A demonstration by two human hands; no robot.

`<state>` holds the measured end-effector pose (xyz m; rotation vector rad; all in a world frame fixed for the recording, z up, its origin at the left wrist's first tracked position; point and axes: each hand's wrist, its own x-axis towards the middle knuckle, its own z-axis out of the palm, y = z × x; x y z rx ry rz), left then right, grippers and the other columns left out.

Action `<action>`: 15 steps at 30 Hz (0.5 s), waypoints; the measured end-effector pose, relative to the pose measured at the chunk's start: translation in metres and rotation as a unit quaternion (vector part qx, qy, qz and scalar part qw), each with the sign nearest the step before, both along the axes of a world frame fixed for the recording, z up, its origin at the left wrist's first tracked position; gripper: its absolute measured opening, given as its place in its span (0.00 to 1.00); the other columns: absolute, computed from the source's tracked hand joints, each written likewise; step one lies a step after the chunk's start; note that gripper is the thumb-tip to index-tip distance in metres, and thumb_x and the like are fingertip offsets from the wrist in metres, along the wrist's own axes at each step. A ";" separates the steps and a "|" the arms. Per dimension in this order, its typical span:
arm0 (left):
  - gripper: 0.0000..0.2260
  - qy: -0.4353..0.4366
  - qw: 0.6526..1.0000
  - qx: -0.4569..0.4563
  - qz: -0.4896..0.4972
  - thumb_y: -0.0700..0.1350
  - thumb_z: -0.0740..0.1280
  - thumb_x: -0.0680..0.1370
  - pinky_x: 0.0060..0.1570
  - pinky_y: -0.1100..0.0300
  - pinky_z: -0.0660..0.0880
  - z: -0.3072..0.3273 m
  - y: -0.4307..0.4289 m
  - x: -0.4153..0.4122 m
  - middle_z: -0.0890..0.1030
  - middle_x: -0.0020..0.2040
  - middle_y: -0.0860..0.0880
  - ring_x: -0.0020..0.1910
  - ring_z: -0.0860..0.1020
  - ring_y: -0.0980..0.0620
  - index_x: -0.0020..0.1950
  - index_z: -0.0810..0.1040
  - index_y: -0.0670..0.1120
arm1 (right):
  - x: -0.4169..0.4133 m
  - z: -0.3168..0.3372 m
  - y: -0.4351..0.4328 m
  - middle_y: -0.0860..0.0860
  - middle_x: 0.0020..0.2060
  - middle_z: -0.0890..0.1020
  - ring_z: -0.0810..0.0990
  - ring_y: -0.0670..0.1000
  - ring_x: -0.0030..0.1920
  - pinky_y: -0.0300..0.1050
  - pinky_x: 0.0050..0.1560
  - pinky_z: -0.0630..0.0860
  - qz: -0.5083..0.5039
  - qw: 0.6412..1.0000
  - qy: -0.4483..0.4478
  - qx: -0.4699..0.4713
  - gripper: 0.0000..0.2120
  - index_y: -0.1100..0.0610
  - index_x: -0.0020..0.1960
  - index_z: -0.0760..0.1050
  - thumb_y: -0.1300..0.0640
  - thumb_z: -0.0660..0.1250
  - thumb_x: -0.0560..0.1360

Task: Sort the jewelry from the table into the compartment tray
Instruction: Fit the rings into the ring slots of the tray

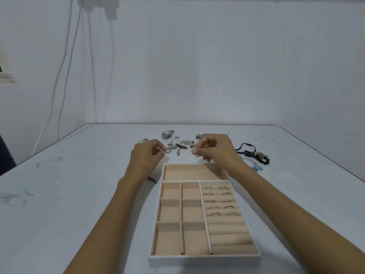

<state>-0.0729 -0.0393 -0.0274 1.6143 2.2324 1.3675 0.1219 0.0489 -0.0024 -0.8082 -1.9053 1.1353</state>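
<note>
A white compartment tray (203,261) with peach lining lies in front of me; several rings (215,213) sit in its right-hand ring rolls. Beyond the tray, a heap of silver chains and small pieces (178,145) lies on the table. My left hand (147,156) hovers at the heap's left edge, its fingertips pinching a small silver ring. My right hand (214,148) is at the heap's right edge, thumb and fingers pinching a small silver piece (194,150). Both hands are just past the tray's far edge.
A silver watch (167,133) lies behind the heap, another watch (142,141) peeks out behind my left hand. Dark beaded bracelets (256,155) and a blue-bead bangle (256,167) lie to the right. A small dark object (152,179) rests left of the tray. White wall behind the table.
</note>
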 end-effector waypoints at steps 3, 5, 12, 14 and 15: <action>0.04 -0.002 0.999 0.033 -0.029 0.40 0.70 0.74 0.48 0.49 0.79 0.012 -0.006 0.011 0.81 0.36 0.52 0.37 0.80 0.52 0.43 0.82 0.48 | 0.026 0.002 -0.027 0.56 0.30 0.78 0.73 0.49 0.26 0.36 0.27 0.71 0.005 0.997 0.054 -0.048 0.08 0.66 0.42 0.79 0.66 0.77 0.66; 0.03 0.004 0.997 0.056 -0.056 0.40 0.70 0.74 0.48 0.50 0.79 0.019 -0.011 0.021 0.81 0.36 0.53 0.36 0.80 0.53 0.44 0.82 0.48 | 0.044 0.001 -0.048 0.54 0.28 0.76 0.74 0.48 0.24 0.36 0.24 0.70 0.017 0.995 0.067 -0.072 0.08 0.66 0.41 0.78 0.68 0.76 0.66; 0.06 -0.002 0.989 0.060 -0.132 0.40 0.71 0.72 0.43 0.58 0.80 0.025 -0.023 0.053 0.82 0.36 0.51 0.34 0.80 0.56 0.42 0.82 0.51 | 0.094 -0.005 -0.095 0.55 0.27 0.80 0.77 0.43 0.26 0.31 0.30 0.73 0.056 0.997 0.032 -0.046 0.05 0.67 0.38 0.81 0.72 0.75 0.64; 0.03 -0.001 0.988 0.042 -0.148 0.45 0.70 0.70 0.43 0.60 0.78 0.022 -0.025 0.056 0.83 0.37 0.52 0.35 0.80 0.56 0.41 0.82 0.53 | 0.102 -0.004 -0.099 0.49 0.27 0.81 0.73 0.39 0.26 0.27 0.29 0.68 0.052 0.999 -0.006 -0.008 0.05 0.63 0.37 0.83 0.69 0.77 0.64; 0.03 -0.004 0.987 0.034 -0.154 0.47 0.69 0.69 0.43 0.60 0.78 0.021 -0.026 0.057 0.83 0.38 0.52 0.36 0.80 0.56 0.40 0.82 0.54 | 0.105 -0.005 -0.101 0.47 0.27 0.81 0.71 0.39 0.26 0.27 0.29 0.65 0.050 0.998 -0.024 0.006 0.05 0.61 0.36 0.83 0.67 0.78 0.64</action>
